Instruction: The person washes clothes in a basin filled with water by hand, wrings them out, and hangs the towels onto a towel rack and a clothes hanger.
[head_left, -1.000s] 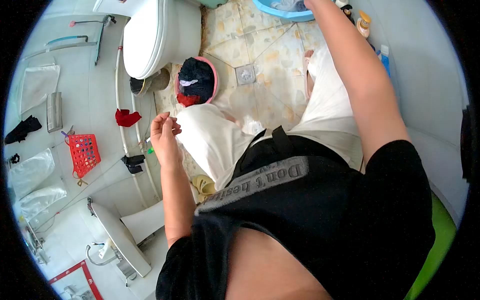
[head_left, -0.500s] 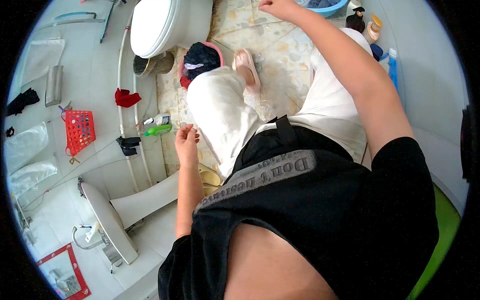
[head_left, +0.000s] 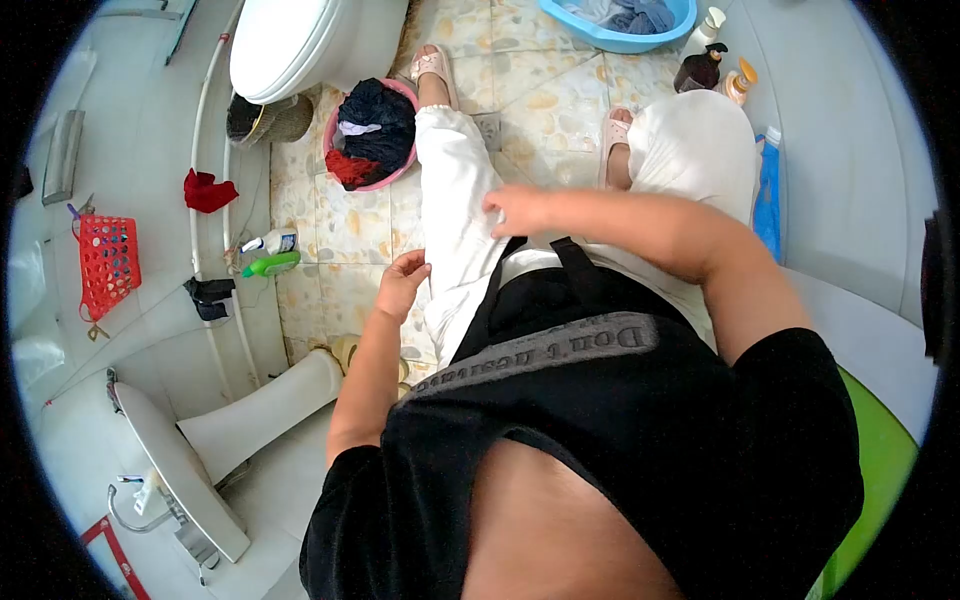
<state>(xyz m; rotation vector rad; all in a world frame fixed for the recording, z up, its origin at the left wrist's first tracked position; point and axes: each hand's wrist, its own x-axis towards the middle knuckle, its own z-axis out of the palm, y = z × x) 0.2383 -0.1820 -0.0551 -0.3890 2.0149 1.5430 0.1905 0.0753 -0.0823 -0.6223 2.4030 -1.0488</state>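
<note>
My left hand (head_left: pixel 404 284) is beside the left leg of my white trousers (head_left: pixel 458 185). Its fingers are loosely bent, with a small gap between thumb and fingers, and nothing shows in it. My right hand (head_left: pixel 517 210) lies across the upper part of the same trouser leg, fingers curled in against the cloth. Whatever those fingers may pinch is hidden. Ahead of the left knee stands a pink basin (head_left: pixel 390 182) heaped with dark and red clothes (head_left: pixel 375 125). Farther off, a light blue basin (head_left: pixel 625 42) holds grey-blue and white cloth.
To the left are a white toilet (head_left: pixel 285 50), a waste bin (head_left: pixel 270 118), a green bottle (head_left: pixel 271 264) and a washbasin (head_left: pixel 180 465). Pump bottles (head_left: pixel 699 68) and a blue bottle (head_left: pixel 768 195) line the right wall. Pink slippers (head_left: pixel 437 68) are on my feet, on the tiled floor.
My right hand has come back from near the blue basin to the left trouser leg. My feet have moved apart. The view has shifted, showing more of the blue basin.
</note>
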